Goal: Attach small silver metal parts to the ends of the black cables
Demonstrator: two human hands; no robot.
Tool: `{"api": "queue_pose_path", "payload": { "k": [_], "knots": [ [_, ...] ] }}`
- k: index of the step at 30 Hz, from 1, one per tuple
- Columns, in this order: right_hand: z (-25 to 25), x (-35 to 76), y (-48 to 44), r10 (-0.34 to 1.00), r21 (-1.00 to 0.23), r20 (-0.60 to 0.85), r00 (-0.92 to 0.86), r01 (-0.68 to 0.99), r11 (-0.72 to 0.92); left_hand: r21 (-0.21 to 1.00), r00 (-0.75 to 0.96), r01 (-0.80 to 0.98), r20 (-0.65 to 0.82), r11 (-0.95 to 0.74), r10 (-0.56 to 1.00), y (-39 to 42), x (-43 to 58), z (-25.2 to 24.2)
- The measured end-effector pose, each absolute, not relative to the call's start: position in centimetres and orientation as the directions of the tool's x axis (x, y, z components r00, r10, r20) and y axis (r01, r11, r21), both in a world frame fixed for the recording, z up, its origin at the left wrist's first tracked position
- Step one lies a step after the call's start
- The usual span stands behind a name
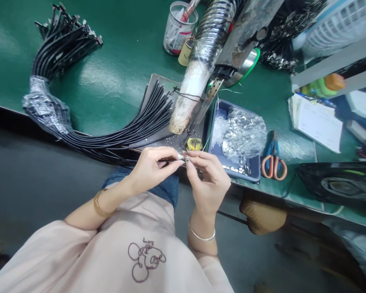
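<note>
At the front edge of the green bench, my left hand (155, 167) pinches a black cable close to its end. My right hand (210, 179) meets it there, its thumb and fingertips closed on a small metal connector at the cable's tip, mostly hidden by the fingers. To the left lies a bundle of black cables (103, 140), wrapped partway in clear plastic (45, 106). Just beyond my fingertips sits a small yellow pad (194, 143). A blue tray (256, 173) on the right bears small metal connectors (239, 134) in a clear bag.
Over the work spot leans a plastic-wrapped hose (198, 65) beside a metal bracket (242, 36). Scissors with orange handles (273, 162) lie right of the tray. Farther off are a clear tub (179, 30), a solder wire spool (247, 67), a notepad (319, 122) and a black fan (341, 185).
</note>
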State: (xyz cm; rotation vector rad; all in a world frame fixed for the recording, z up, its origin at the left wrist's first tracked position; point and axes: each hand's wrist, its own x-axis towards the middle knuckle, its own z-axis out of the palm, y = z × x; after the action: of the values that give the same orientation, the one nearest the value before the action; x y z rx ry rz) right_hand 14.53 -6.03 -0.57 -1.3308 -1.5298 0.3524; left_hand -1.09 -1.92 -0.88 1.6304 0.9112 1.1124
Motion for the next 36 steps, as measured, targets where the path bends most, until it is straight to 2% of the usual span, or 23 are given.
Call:
{"api": "queue_pose_path", "payload": {
  "k": [3,5,7,10,13,16,20,23,25,29,33,34,36],
  "knots": [
    [-0.1,14.8,-6.1,0.811,-0.631,0.582,0.065,0.665,0.399,0.891,0.360,0.165,0.345,-0.424,0.866,-1.8,-1.3,-1.0],
    [0.2,14.9,-6.1,0.804,-0.600,0.594,0.036,0.685,0.413,0.836,0.395,0.211,0.401,-0.506,0.827,-1.8,-1.5,-1.2],
    [0.3,15.1,-6.2,0.838,-0.680,0.542,0.061,0.617,0.396,0.783,0.408,0.245,0.452,-0.572,0.794,-1.9,-1.6,-1.3],
    [0.0,15.2,-6.2,0.902,-0.841,0.415,0.117,0.429,0.331,0.738,0.402,0.271,0.496,-0.618,0.769,-2.2,-1.5,-1.6],
    [-0.4,15.0,-6.2,0.922,-0.905,0.360,0.143,0.292,0.308,0.749,0.388,0.245,0.506,-0.615,0.771,-2.6,-1.2,-1.7],
    [-0.7,14.2,-6.5,0.902,-0.906,0.384,0.197,0.272,0.326,0.846,0.353,0.169,0.427,-0.506,0.833,-3.1,-0.9,-1.2],
    [-1.0,12.9,-6.7,0.844,-0.853,0.462,0.272,0.396,0.339,0.990,0.394,0.029,0.119,-0.141,0.911,-3.2,-1.2,-0.1],
    [-1.2,12.8,-6.4,0.874,-0.872,0.421,0.244,0.373,0.316,0.987,0.444,-0.092,-0.077,0.131,0.893,-2.6,-1.7,0.4],
    [-1.3,13.0,-6.2,0.869,-0.876,0.422,0.259,0.365,0.317,0.963,0.442,-0.149,-0.138,0.224,0.886,-2.2,-1.9,0.4],
    [-1.0,13.4,-6.4,0.762,-0.767,0.582,0.284,0.503,0.398,0.954,0.409,-0.159,-0.169,0.253,0.896,-1.6,-1.9,0.4],
    [-0.8,13.5,-6.7,0.690,-0.548,0.719,0.084,0.679,0.489,0.967,0.378,-0.137,-0.148,0.213,0.914,-1.4,-1.5,0.3],
    [-0.8,13.5,-6.7,0.684,-0.526,0.727,0.060,0.689,0.498,0.969,0.373,-0.138,-0.141,0.205,0.917,-1.3,-1.5,0.3],
    [-1.0,13.5,-6.6,0.705,-0.576,0.703,0.093,0.656,0.488,0.968,0.373,-0.147,-0.133,0.201,0.918,-1.3,-1.4,0.2]
  ]
}}
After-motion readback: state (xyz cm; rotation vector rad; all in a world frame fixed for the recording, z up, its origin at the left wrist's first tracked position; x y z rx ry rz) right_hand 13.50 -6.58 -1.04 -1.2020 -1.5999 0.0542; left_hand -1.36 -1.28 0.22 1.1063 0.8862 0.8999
